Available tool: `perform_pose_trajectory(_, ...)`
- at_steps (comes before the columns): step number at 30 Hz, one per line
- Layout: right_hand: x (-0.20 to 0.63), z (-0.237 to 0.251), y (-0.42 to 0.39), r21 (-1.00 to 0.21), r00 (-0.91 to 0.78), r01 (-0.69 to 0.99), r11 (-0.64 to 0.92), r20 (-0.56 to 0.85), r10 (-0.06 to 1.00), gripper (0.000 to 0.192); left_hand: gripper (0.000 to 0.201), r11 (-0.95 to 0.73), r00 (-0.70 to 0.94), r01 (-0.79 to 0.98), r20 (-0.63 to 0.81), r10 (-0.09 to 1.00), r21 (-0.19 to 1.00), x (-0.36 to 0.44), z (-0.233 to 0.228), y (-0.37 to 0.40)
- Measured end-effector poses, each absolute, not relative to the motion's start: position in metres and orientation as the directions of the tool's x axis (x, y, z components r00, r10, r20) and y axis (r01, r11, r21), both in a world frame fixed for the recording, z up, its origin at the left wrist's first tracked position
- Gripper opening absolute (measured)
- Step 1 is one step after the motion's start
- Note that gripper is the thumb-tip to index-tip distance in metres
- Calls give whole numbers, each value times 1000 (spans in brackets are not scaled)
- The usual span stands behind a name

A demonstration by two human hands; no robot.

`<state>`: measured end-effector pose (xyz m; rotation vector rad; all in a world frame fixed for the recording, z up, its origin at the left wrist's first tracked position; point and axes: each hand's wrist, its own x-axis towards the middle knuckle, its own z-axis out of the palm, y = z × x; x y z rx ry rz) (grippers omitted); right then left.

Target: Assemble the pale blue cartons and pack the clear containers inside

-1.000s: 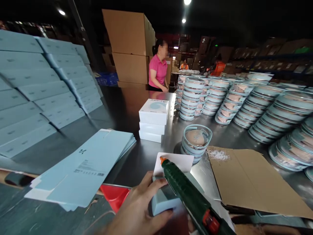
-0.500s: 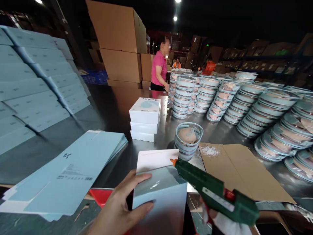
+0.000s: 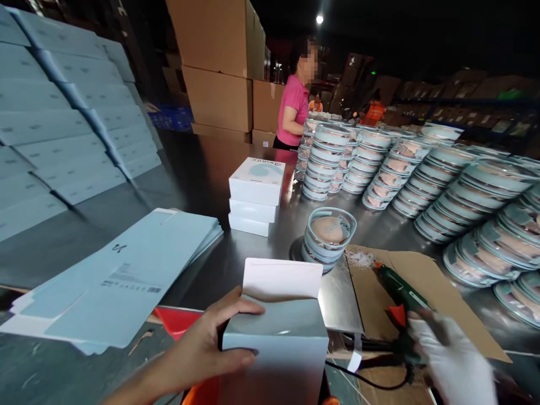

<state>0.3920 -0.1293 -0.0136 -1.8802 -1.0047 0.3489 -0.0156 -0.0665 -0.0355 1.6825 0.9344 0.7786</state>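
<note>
My left hand point(image 3: 225, 337) grips the left side of a pale blue carton point(image 3: 276, 326), its thumb on the near face and fingers over the top. A white inner flap point(image 3: 282, 278) stands up behind the carton's top. My right hand point(image 3: 451, 351), in a white glove and blurred, holds the rear and handle of a green hot glue gun point(image 3: 403, 289). The gun has a red trigger, and its orange nozzle lies over the cardboard sheet point(image 3: 447, 306), near some white glue scraps point(image 3: 360, 259).
Flat blue carton blanks point(image 3: 118, 275) lie at left, with closed white boxes point(image 3: 255, 183) stacked behind. Clear round tubs point(image 3: 329, 230) stand ahead, many more at right point(image 3: 459, 197). A wall of blue boxes point(image 3: 54, 112) rises at left. A person in pink point(image 3: 293, 107) stands beyond.
My right hand has moved the glue gun from the carton's flap to the right, over the cardboard sheet. My left hand stays on the carton, whose white flap now stands more upright.
</note>
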Motion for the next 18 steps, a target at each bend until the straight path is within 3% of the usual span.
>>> perform_pose_trajectory(1, 367, -14, -128, -891, 541, 433, -139, 134, 830, 71, 45, -193, 485, 198, 75, 871, 961, -14, -39, -67)
perform_pose_trajectory(3, 316, -20, -119, -974, 154, 208, 93, 126, 980, 108, 44, -209, 462, 175, 107, 880, 962, -12, -49, -70)
perform_pose_trajectory(5, 279, -29, -109, -987, -126, 29, 160, 155, 980, 112, 41, -181, 408, 130, 114, 906, 975, -8, -59, -75)
perform_pose_trajectory(7, 261, -39, -105, -977, -180, -55, 205, 211, 961, 97, 41, -141, 302, 15, 130, 944, 990, -3, -67, -80)
perform_pose_trajectory(9, 258, -45, -105, -966, -176, -30, 257, 258, 950, 84, 48, -161, 183, -110, 180, 967, 981, 2, -71, -84)
perform_pose_trajectory(11, 262, -44, -107, -936, -249, 116, 333, 298, 922, 84, 56, -232, 140, -136, 250, 958, 963, 3, -73, -83)
perform_pose_trajectory(14, 266, -34, -105, -801, -424, 305, 515, 369, 827, 86, 51, -294, 276, -16, 287, 917, 956, -2, -70, -77)
perform_pose_trajectory(18, 267, -23, -96, -730, -514, 325, 601, 398, 760, 67, 25, -307, 430, 91, 241, 870, 947, -9, -63, -71)
